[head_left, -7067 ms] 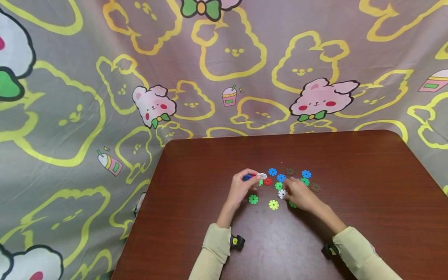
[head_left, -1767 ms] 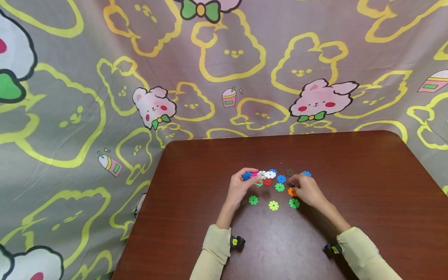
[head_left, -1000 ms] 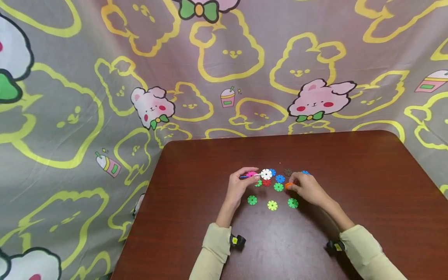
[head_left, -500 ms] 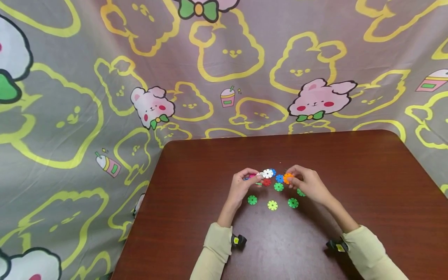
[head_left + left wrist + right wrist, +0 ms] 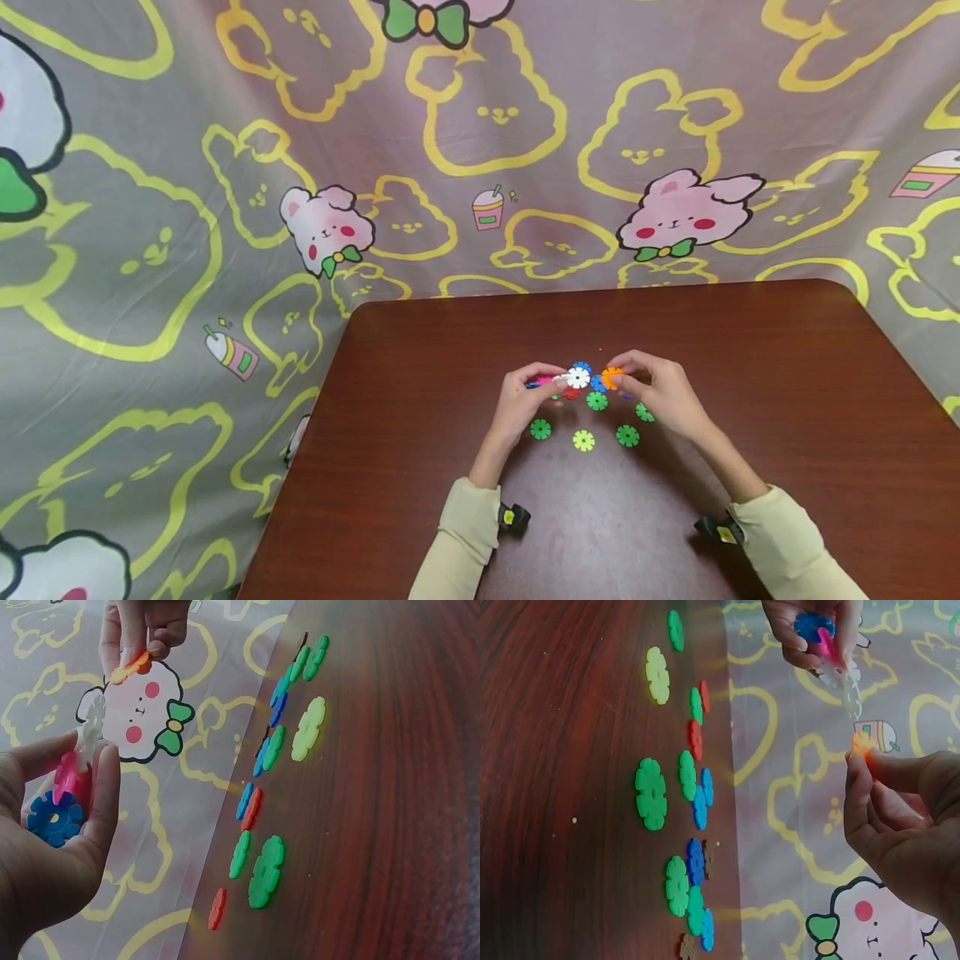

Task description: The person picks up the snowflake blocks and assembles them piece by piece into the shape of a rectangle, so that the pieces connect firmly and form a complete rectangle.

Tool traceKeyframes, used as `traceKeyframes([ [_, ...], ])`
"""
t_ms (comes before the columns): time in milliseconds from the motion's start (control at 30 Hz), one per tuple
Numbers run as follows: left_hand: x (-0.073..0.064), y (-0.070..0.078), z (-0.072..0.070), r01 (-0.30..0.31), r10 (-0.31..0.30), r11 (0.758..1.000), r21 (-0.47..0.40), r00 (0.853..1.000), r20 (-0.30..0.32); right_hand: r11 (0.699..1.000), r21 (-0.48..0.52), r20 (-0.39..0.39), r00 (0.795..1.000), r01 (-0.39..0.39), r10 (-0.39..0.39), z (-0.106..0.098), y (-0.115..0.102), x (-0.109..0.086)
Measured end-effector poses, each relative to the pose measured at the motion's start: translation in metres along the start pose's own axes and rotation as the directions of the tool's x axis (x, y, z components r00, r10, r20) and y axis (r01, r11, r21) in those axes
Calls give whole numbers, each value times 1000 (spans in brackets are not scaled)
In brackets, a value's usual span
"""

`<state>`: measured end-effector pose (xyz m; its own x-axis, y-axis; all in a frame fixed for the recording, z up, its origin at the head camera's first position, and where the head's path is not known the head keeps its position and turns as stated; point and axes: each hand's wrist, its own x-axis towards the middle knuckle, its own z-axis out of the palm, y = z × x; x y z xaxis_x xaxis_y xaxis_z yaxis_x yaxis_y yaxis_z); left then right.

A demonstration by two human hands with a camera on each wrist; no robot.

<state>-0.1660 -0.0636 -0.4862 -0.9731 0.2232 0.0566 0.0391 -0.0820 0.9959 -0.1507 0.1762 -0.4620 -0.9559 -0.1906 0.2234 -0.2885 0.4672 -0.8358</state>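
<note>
While pinching an orange disc [image 5: 612, 378] between thumb and fingers of the right grip [image 5: 666, 396], also holds a linked chain [image 5: 67, 780] of blue, pink and white discs clamped in the left grip [image 5: 522, 400]. Carries both above the counter [image 5: 787, 408], orange just beside the chain's white end disc [image 5: 577, 377] but apart from it. Has green discs [image 5: 627, 435] and a yellow-green disc [image 5: 583, 440] lying nearest, with blue discs [image 5: 582, 366] farther off. Covers part of a red disc [image 5: 572, 394] with the chain, in the head view; hides brown discs [image 5: 688, 946] there behind the right grip. Wears pale sleeves [image 5: 465, 525] and black wrist cameras [image 5: 514, 517], facing a bunny-print cloth [image 5: 450, 100] beyond the counter.
</note>
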Motion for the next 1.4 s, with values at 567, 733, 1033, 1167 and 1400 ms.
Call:
traceKeyframes([
  [567, -2, 2, 1, -3, 2, 999, 51, 1000, 7, 995, -63, -30, 996, 78, -80, 8, -7, 0],
  [733, -1, 1, 0, -11, 10, 998, 58, 1000, 23, 993, -83, -28, 996, 83, -86, 10, -8, 0],
  [1033, -2, 1, -1, -18, 14, 996, 83, 999, 49, 986, -122, -28, 993, 113, -117, 12, -8, 1],
  [1167, -2, 2, -1, -25, 20, 996, 85, 998, 56, 983, -132, -35, 991, 125, -130, 13, -8, 2],
  [1400, -2, 3, 0, -28, 24, 996, 86, 998, 51, 974, -159, -53, 983, 163, -173, 14, -7, 3],
])
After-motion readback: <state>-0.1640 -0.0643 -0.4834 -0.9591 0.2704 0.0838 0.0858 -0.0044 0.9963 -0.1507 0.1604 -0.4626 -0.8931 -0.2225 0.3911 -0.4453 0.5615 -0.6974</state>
